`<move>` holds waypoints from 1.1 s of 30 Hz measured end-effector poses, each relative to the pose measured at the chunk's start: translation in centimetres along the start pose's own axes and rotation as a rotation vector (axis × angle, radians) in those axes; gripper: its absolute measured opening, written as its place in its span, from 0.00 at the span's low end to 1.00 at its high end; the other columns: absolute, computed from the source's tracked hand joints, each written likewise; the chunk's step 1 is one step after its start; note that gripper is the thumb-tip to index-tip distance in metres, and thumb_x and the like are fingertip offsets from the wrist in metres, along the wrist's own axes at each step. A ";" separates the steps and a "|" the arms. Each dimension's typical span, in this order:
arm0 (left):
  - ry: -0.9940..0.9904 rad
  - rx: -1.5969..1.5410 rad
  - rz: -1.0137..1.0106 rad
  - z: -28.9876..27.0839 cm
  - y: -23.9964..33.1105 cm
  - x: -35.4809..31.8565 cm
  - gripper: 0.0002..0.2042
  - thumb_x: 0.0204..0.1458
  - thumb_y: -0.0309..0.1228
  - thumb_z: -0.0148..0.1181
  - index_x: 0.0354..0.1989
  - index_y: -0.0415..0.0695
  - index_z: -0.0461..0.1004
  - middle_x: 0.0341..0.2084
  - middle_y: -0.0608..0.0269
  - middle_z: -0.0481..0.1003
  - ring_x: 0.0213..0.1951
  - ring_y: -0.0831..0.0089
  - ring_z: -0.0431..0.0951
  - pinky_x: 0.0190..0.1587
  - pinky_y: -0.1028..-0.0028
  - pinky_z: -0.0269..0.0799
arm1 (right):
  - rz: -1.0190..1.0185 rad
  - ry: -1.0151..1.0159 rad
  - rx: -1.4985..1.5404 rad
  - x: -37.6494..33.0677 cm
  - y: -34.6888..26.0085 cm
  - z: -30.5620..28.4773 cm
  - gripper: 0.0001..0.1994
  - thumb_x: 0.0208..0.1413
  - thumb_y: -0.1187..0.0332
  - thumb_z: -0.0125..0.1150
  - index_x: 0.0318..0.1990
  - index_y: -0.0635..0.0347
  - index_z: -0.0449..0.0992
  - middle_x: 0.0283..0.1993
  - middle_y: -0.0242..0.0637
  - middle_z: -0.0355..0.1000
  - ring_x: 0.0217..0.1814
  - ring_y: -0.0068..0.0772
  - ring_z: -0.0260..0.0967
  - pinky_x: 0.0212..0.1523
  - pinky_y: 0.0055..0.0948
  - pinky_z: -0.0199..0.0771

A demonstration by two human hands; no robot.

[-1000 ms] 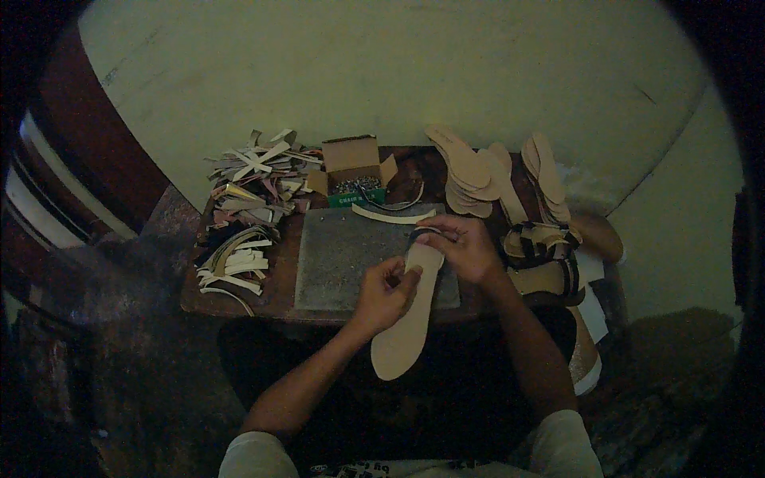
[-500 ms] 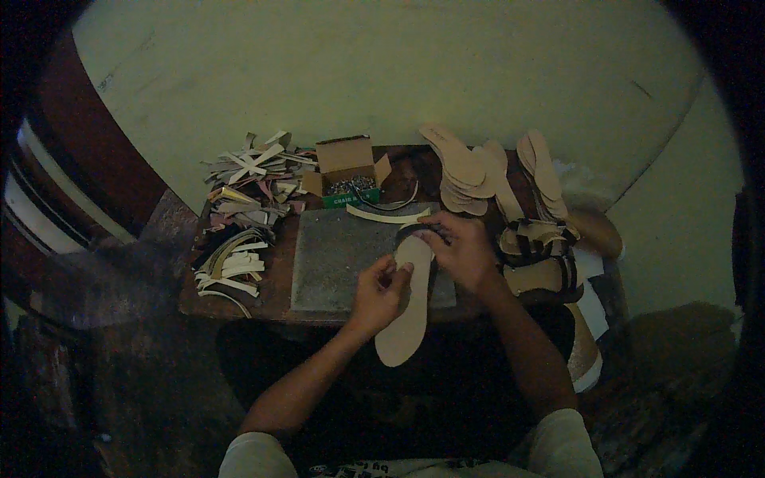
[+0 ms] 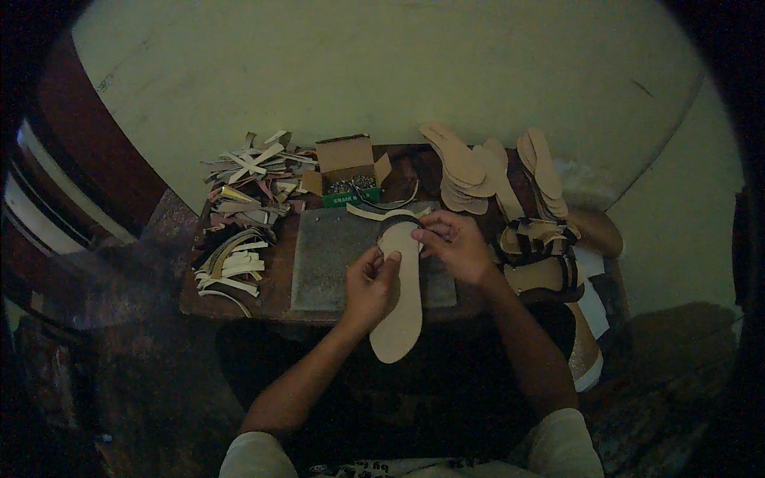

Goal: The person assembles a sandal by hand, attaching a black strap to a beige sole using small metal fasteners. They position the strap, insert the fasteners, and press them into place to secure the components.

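A beige insole (image 3: 401, 307) lies tilted between my hands, its heel end hanging past the table's near edge. Around its far end curves a dark strap (image 3: 390, 226). My left hand (image 3: 372, 285) pinches the insole's left edge, thumb on top. With bent fingers, my right hand (image 3: 457, 245) grips the strap and the insole's right edge near the far end. Under them is a grey stone slab (image 3: 327, 263). A pale strip (image 3: 364, 212) lies along the slab's far edge, partly hidden by the insole.
Left on the wooden table (image 3: 275, 299) are piled strap scraps (image 3: 247, 171). An open carton of small nails (image 3: 351, 185) stands at the back. To the right are stacked insoles (image 3: 458, 163), more insoles (image 3: 542, 171) and sandals with dark straps (image 3: 542, 275). A wall rises behind.
The insole and strap have shifted slightly left and turned more upright. Both hands have moved with them, and the right hand's fingers now sit lower on the insole's right edge.
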State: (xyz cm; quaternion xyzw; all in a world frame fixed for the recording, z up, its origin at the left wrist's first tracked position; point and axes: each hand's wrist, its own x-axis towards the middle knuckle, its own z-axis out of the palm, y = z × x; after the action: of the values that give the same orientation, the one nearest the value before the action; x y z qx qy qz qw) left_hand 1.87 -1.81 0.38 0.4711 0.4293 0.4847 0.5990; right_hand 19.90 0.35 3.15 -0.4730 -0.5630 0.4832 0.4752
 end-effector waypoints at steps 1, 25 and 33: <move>-0.012 -0.018 0.007 -0.3 -0.4 0.2 0.08 0.60 0.32 0.57 0.37 0.39 0.74 0.26 0.71 0.74 0.27 0.85 0.69 0.28 0.78 0.63 | -0.005 -0.004 0.017 0.1 0.2 0.1 0.13 0.58 0.69 0.63 0.46 0.68 0.73 0.40 0.38 0.76 0.40 0.23 0.74 0.37 0.23 0.77; -0.056 -0.051 0.091 -0.5 -0.6 0.8 0.08 0.61 0.32 0.55 0.41 0.39 0.73 0.25 0.70 0.74 0.24 0.85 0.68 0.27 0.79 0.63 | -0.083 0.122 -0.086 -0.8 -0.8 1.5 0.15 0.57 0.65 0.65 0.46 0.67 0.74 0.41 0.43 0.79 0.43 0.26 0.75 0.42 0.26 0.73; -0.057 -0.031 0.127 -0.5 0.0 0.6 0.08 0.61 0.31 0.55 0.42 0.39 0.72 0.25 0.71 0.74 0.24 0.86 0.68 0.26 0.81 0.61 | -0.109 0.124 -0.050 -0.8 -0.7 1.7 0.16 0.58 0.65 0.65 0.48 0.67 0.74 0.42 0.41 0.78 0.45 0.26 0.74 0.45 0.26 0.73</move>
State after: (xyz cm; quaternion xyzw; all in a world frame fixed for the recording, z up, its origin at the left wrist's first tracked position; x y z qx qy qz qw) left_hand 1.45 -1.13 0.23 0.5018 0.3737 0.5148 0.5861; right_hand 18.27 -0.64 3.64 -0.4824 -0.5692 0.4122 0.5229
